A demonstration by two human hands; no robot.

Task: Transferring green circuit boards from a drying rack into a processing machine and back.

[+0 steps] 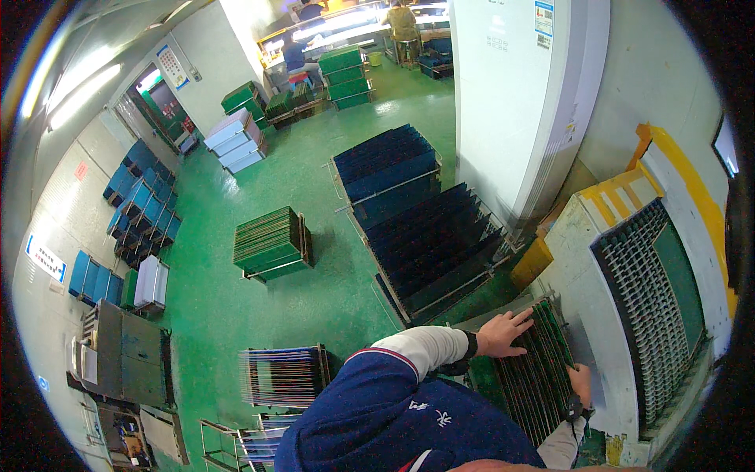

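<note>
Just in front of me stands a rack of thin green boards (531, 393), packed upright in a row with their edges facing up. My left hand (505, 335) lies over the far left part of this row, palm down with fingers spread. At the right side of the same row, my right hand (580, 385) has its fingers bent at the edge of one green board; part of these fingers is hidden. To the right is a machine's roller conveyor (646, 315), with a flat green panel (680, 287) at its far side.
Racks of dark blue boards (432, 244) stand ahead beside a white cabinet (519, 102). A rack of green boards (271, 240) is on the green floor (330, 291). Another rack (283, 376) stands to my left. People sit and stand at a lit bench (346, 31) far off.
</note>
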